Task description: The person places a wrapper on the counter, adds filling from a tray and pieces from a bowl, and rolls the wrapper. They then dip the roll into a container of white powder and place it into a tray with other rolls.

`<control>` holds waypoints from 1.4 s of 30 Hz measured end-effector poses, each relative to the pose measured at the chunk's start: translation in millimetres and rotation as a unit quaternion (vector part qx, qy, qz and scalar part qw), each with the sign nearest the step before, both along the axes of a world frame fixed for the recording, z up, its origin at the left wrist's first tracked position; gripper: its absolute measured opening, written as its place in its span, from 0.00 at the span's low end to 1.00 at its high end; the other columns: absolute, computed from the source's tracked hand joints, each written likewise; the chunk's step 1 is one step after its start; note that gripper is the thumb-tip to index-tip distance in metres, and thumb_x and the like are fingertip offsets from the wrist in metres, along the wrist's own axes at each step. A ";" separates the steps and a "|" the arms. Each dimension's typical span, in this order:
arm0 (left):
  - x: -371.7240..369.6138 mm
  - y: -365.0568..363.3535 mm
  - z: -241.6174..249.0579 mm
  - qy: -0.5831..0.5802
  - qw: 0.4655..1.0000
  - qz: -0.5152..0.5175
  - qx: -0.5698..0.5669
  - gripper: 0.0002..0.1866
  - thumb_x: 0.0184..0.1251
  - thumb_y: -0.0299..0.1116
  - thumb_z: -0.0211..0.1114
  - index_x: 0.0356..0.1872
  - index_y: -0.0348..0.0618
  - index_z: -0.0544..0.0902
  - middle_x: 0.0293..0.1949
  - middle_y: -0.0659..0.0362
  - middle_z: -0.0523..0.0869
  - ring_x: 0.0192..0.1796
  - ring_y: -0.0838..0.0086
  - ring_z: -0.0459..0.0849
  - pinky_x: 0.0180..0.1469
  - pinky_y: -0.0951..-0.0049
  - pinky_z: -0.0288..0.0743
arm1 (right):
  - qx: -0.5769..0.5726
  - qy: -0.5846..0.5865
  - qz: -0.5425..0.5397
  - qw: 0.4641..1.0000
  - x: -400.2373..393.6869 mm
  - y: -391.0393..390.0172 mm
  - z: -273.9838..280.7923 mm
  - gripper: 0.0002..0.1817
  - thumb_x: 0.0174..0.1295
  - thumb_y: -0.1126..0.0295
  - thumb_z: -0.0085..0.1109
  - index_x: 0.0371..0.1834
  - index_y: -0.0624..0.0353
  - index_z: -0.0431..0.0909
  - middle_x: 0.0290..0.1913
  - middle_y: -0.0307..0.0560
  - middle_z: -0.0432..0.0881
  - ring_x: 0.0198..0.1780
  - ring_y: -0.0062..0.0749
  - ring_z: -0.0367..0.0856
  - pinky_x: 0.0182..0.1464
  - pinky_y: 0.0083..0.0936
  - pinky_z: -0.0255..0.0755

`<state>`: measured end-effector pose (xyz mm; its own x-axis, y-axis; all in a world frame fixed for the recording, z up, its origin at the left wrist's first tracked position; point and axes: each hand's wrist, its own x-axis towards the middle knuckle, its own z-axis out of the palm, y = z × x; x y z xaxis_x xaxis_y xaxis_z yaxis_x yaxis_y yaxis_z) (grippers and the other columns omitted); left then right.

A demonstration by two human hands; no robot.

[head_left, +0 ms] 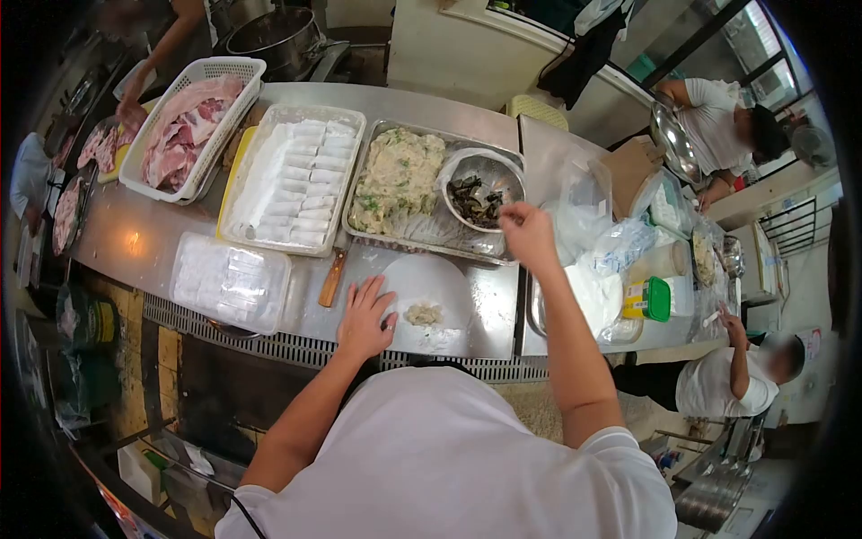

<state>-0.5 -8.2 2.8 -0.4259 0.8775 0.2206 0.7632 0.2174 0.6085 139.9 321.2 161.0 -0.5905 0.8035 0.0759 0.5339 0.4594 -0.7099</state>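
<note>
On the steel counter lies a round white wrapper (449, 287) with a small mound of pale filling (423, 313) on it. My left hand (365, 316) rests at the wrapper's left edge, fingers spread and holding nothing. My right hand (527, 235) is at the right rim of a metal bowl (510, 172) of dark strips (474, 199). Its fingers are pressed together, and what they hold, if anything, is too small to tell. The bowl stands in a metal tray (422, 244) beside a pale filling with green bits (395, 175). A wooden-handled tool (332, 278) lies left of the wrapper.
A tray of white rolls (305, 184), a lidded plastic box (232, 283) and a basket of raw meat (193, 126) stand left. Plastic bags (588, 207) and a green-lidded tub (648, 299) are right. Other people (718, 126) work around the counter.
</note>
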 end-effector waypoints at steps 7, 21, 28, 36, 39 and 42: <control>0.0 2.2 -0.5 0.020 1.000 0.004 0.000 0.23 0.66 0.33 0.75 0.62 0.42 0.87 0.77 0.45 0.78 0.83 0.45 0.71 0.87 0.34 0.55 | 0.033 -0.111 0.081 0.990 -33.3 91.7 -38.3 0.16 0.61 0.68 0.72 0.50 0.63 0.94 0.45 0.62 0.95 0.49 0.57 0.94 0.58 0.44 0.86; 0.4 3.6 -2.5 0.008 1.000 0.014 -0.004 0.24 0.64 0.34 0.77 0.62 0.45 0.88 0.77 0.46 0.80 0.82 0.43 0.72 0.85 0.32 0.57 | 0.079 -0.286 0.181 0.938 -78.8 99.0 -105.0 0.15 0.58 0.67 0.74 0.48 0.57 0.96 0.50 0.61 0.95 0.55 0.58 0.93 0.63 0.47 0.86; 0.6 3.9 -0.9 0.005 1.000 0.015 -0.006 0.24 0.64 0.34 0.76 0.62 0.45 0.87 0.77 0.46 0.80 0.83 0.44 0.72 0.86 0.32 0.57 | -0.088 -0.205 0.150 0.963 -79.0 105.4 -90.3 0.15 0.62 0.69 0.74 0.50 0.62 0.95 0.46 0.55 0.96 0.45 0.41 0.94 0.51 0.39 0.88; 0.9 3.3 -2.4 0.005 1.000 0.014 -0.003 0.24 0.63 0.33 0.76 0.62 0.44 0.87 0.78 0.47 0.80 0.83 0.45 0.72 0.86 0.33 0.57 | -0.493 0.034 0.094 0.864 -58.3 106.4 -61.0 0.15 0.77 0.75 0.64 0.63 0.69 0.86 0.47 0.49 0.93 0.38 0.29 0.88 0.38 0.28 0.83; 0.8 2.7 -2.3 0.006 1.000 0.014 0.001 0.24 0.63 0.33 0.76 0.62 0.44 0.87 0.78 0.48 0.79 0.83 0.45 0.72 0.86 0.33 0.57 | -0.485 0.056 0.091 0.868 -50.9 105.4 -63.6 0.17 0.76 0.75 0.66 0.64 0.68 0.85 0.48 0.48 0.92 0.39 0.29 0.88 0.40 0.28 0.84; 1.1 3.3 -1.3 0.010 1.000 0.016 0.003 0.23 0.64 0.33 0.76 0.61 0.45 0.87 0.77 0.48 0.80 0.82 0.45 0.72 0.86 0.34 0.58 | -0.418 0.055 0.077 0.903 -47.6 110.3 -75.8 0.17 0.74 0.76 0.67 0.64 0.68 0.85 0.47 0.47 0.92 0.39 0.28 0.88 0.42 0.27 0.84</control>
<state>0.6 -4.9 1.5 -0.4484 0.8623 0.2352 0.7681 0.2371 0.5948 92.3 431.5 85.2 -0.7255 0.5161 -0.4553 0.4149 -0.1998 -0.8877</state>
